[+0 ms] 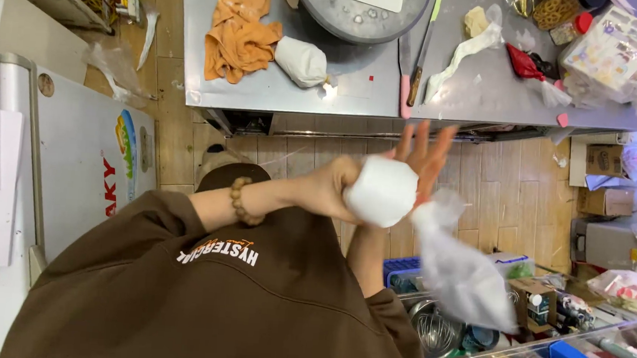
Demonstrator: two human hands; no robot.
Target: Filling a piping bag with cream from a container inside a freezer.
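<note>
- Brown sweatshirt sleeves (198, 298) fill the lower frame, closest to the lens, with both forearms rising out of them and crossing.
- Left hand (329, 191), wearing a wooden bead bracelet (240, 201) at the wrist, curls its fingers around the white filled piping bag (382, 191); the fingertips are hidden behind the bag, so their exact hold cannot be told.
- Right hand (421, 160) stands just behind the bag, its fingers (438, 146) spread and pointing away from the body, palm side against the bag's bulge.
- Loose clear plastic tail (461, 275) of the bag hangs down from below the right fingers.
- Beyond the spread fingertips lies a steel worktable (280, 86), carrying an orange cloth (240, 31), a second white filled bag (302, 60), a round turntable (360, 14) and a pink-handled knife (405, 77).
- Below the hanging plastic sit bins of tools, among them a metal bowl with a whisk (435, 333).
- Far from the left fingers, past the elbow, stands a white chest freezer (73, 154).
</note>
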